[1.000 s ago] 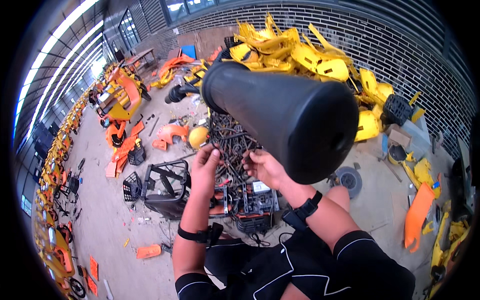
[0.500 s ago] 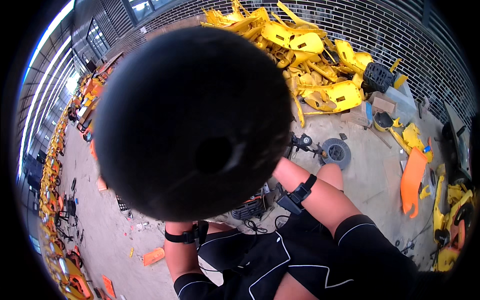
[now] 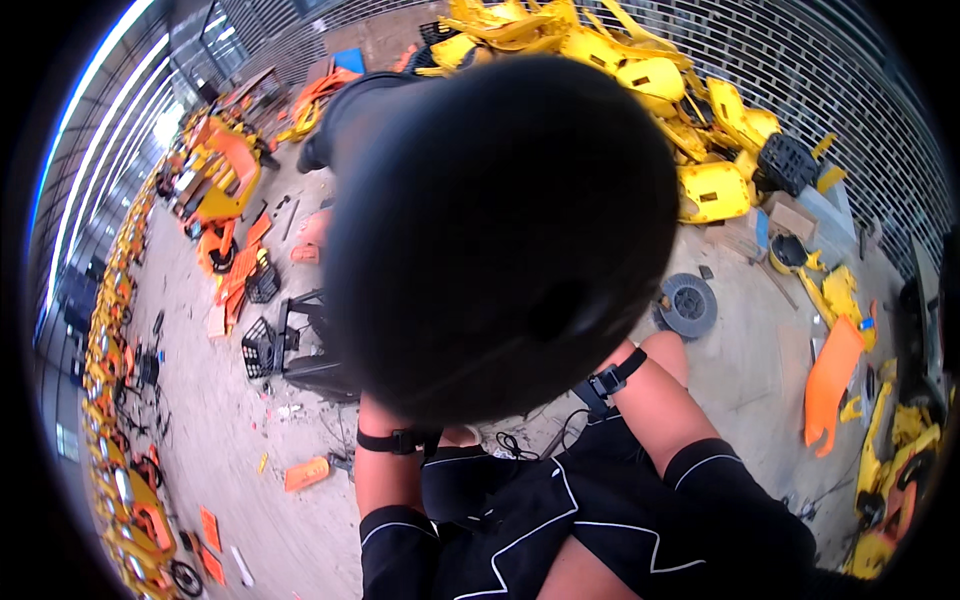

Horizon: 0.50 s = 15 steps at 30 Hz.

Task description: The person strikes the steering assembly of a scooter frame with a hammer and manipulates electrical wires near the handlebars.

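A large, smooth black rounded object with a dark hole low on its front fills the middle of the view, very close up. Its kind I cannot make out. Another black part with a rounded end sticks out past its upper left side. Both my forearms, the left and the right, reach up to its lower edge, each with a black strap at the wrist. The object covers both hands, so their fingers and grip are hidden.
Beside the object's left edge stand a black frame and a black crate. A grey wheel lies right of it. Yellow panels pile against the brick wall; orange panels lie about. Yellow scooters line the far left.
The black object and my forearms have shifted right in the view. The rounded-ended black part, black frame and more of the left-hand floor have come into sight.
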Tool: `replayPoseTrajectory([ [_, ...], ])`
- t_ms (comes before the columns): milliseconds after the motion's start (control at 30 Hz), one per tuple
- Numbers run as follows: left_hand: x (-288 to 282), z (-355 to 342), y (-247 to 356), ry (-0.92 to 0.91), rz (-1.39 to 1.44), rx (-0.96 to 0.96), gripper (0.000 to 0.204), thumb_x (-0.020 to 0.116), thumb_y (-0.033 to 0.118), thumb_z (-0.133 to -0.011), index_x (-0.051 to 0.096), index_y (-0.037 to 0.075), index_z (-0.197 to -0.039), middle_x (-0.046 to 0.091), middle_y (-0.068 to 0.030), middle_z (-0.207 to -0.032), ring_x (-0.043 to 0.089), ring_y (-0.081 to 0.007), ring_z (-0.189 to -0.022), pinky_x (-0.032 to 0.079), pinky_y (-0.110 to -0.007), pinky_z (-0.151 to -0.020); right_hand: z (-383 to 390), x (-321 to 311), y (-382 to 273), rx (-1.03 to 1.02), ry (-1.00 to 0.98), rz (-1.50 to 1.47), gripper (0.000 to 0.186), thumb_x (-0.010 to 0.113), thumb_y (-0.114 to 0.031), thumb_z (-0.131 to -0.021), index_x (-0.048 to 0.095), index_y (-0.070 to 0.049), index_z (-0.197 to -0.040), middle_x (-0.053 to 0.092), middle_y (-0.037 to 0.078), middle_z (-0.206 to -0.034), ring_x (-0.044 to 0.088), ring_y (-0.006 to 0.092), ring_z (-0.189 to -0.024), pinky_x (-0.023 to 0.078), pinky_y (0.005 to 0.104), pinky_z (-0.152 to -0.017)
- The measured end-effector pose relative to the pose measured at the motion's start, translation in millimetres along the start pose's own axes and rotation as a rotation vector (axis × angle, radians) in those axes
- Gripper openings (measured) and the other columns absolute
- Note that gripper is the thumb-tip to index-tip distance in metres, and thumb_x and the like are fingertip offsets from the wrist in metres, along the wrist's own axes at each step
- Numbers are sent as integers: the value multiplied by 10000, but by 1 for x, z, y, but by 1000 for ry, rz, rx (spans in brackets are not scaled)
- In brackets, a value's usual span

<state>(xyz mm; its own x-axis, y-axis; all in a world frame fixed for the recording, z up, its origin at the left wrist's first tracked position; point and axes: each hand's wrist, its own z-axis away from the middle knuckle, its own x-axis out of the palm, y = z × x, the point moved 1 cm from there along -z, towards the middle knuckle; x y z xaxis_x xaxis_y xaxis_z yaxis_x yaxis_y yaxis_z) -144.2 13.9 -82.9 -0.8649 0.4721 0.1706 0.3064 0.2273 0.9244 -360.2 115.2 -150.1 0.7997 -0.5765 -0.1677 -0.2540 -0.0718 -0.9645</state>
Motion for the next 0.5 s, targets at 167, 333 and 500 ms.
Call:
replayPoseTrajectory([
  [167,-14,12,-2,63,70,-64,227,545,109,-1007,573,-24,-1188,618,-47,-1002,581,-114,-871,494,-264,-802,5,12,0,1,3,102,256,542,-235,-991,619,-17,-1101,666,162,-818,655,331,-772,504,406,-709],
  [333,1,4,2,26,246,-138,244,552,108,-1001,568,-27,-1204,627,-58,-1002,587,-119,-872,489,-260,-792,12,12,-23,-195,274,75,280,628,-144,-919,572,-8,-1157,560,180,-1177,565,354,-957,463,428,-852],
  [500,11,10,20,120,138,-52,349,577,124,-989,506,7,-1310,626,-42,-993,591,-106,-904,481,-259,-802,-4,7,-70,-678,234,386,276,611,-173,-932,607,1,-1147,639,147,-1101,598,321,-1022,437,386,-933],
])
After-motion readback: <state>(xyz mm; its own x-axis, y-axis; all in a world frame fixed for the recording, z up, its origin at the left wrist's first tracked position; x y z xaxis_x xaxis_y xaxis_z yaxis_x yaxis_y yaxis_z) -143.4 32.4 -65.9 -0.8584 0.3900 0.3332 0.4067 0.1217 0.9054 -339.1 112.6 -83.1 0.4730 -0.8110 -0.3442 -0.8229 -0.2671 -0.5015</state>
